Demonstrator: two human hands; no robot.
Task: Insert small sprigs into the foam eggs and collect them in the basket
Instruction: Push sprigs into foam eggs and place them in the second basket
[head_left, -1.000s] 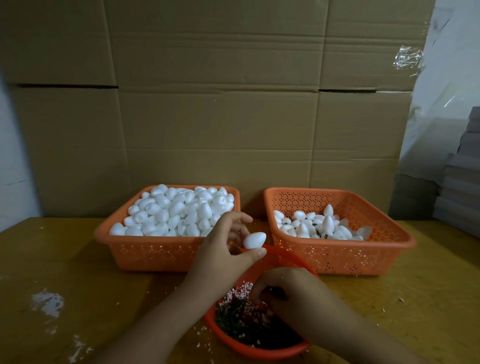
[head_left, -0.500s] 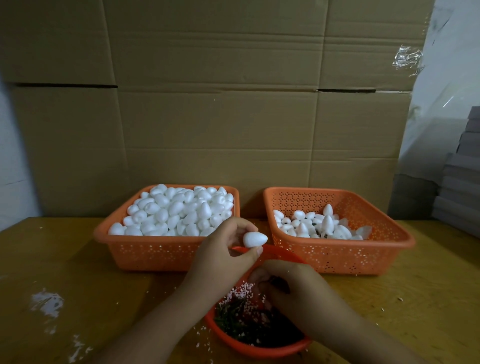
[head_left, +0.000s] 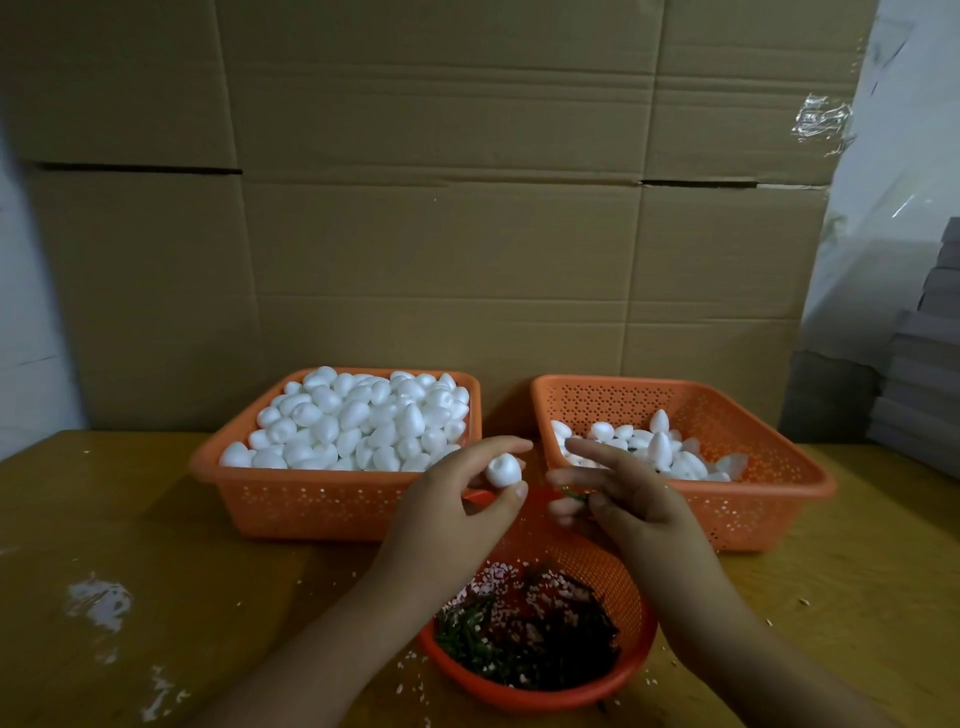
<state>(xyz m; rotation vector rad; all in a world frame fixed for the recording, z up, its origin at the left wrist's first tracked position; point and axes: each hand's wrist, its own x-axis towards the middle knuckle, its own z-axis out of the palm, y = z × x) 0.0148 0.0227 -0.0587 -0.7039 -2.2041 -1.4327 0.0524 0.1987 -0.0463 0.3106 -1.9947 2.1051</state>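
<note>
Because the egg is light, soft foam that dents, you hold it gently by its sides: your left hand pinches it between thumb and fingers above the bowl of sprigs. Your right hand pinches a thin green sprig, other fingers spread. Far left, a basket of plain eggs; far right, the collecting basket. Crumbs litter the surface; nothing stands between your hands.

Matt white foam eggs fill a perforated orange plastic basket beyond the left hand; a yellowish wooden surface shows a dull sheen, backed by matt brown corrugated cardboard sheets.
</note>
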